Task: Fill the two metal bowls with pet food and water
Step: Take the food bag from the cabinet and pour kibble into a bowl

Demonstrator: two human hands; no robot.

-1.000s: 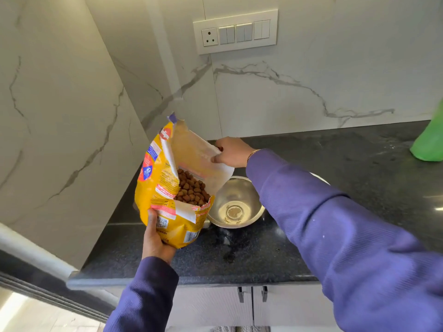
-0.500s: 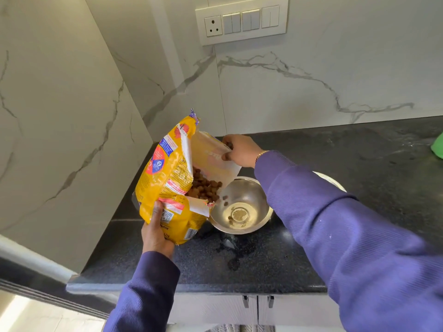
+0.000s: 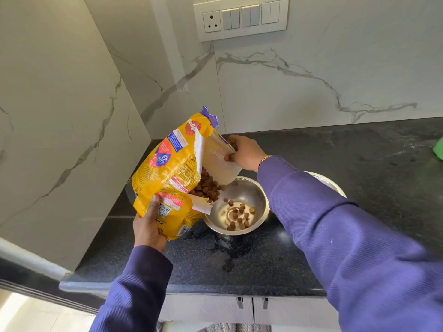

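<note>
Kibble [image 3: 207, 189] is being tipped out of the yellow food bag [image 3: 172, 168] into the nearer metal bowl [image 3: 260, 200], which sits on the black countertop [image 3: 359, 152] right under the bag's mouth. Only a handful of pieces is lying in the bottom so far, so the fill looks barely started. The bag's lower end is gripped by the left hand [image 3: 148, 226], fingers curled around it, while the torn flap at the opening is pinched by the right hand [image 3: 247, 153] and held wide.

Probably best if the tilt is kept gentle and the mouth kept low over the bowl's middle, since a packed clump could let go at once and get bounced over the rim.

The second metal bowl [image 3: 332, 183] is mostly hidden behind the right sleeve [image 3: 347, 236], just beside the first, so whether anything is in it can't be told. Some wet-looking smears are seen on the counter in front. A green thing [image 3: 439, 152] is cut off at the right edge, and a switch panel [image 3: 239, 19] is mounted on the marble wall.
</note>
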